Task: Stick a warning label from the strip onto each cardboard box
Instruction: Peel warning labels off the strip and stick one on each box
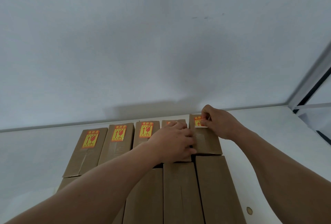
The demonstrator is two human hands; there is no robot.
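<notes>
Here, the white tabletop (268, 143) is carrying two rows of long brown cardboard boxes (179, 193), the far row already wearing yellow-and-red warning labels (119, 133). You are flattening your left hand (172, 143), fingers spread, on the fourth far box (174, 122), probably bracing it. Your right hand (217, 122) is pinching the newest warning label (199, 122) onto the rightmost far box (206, 137), apparently pressing its edge down. The strip is not showing.
</notes>
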